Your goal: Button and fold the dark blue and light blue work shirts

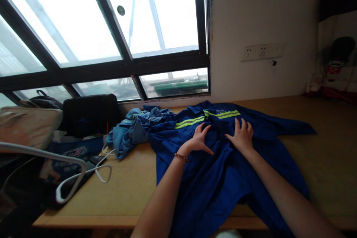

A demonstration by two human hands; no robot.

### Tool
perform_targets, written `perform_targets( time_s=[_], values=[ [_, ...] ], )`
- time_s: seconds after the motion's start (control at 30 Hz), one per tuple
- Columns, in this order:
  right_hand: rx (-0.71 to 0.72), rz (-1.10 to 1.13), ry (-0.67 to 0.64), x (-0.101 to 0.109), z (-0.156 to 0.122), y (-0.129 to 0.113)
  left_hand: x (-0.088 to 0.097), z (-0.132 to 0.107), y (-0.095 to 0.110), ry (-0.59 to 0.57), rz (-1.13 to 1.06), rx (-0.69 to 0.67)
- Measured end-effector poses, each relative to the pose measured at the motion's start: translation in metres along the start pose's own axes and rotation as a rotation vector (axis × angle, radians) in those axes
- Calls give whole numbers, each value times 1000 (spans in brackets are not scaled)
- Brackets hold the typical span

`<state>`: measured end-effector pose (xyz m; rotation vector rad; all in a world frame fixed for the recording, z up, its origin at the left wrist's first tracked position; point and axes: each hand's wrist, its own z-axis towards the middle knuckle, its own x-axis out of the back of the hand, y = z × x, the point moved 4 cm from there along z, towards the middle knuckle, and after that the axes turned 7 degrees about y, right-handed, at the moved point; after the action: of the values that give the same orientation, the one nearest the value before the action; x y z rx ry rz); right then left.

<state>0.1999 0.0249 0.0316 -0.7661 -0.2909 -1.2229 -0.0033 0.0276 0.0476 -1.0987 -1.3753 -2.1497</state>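
Beneath a wide window (pixel 111 26), the wooden counter (pixel 125 189) carries a blue work jacket (pixel 223 178) with 2 yellow-green stripes, draped over its near edge. Left hand (pixel 198 140) and right hand (pixel 242 136) rest flat on the cloth, each grip spread, pinching nothing. Lighter blue clothes (pixel 134 132) lie bunched toward the far edge, and a white hanger (pixel 69 178) lies at the counter's left edge.

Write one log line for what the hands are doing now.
left hand: flat on blue work jacket | right hand: flat on it
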Motion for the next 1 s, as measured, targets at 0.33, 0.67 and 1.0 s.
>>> perform_targets(
  time_s=[0.33,0.67,1.0],
  values=[
    [-33,65,-357,-40,-7,27,-1,-1,-36,247,445,398],
    [6,569,-621,-35,-18,-24,-9,5,-43,296,351,273],
    [-65,421,-159,0,-12,-31,-29,8,12,95,-773,179]
  ],
)
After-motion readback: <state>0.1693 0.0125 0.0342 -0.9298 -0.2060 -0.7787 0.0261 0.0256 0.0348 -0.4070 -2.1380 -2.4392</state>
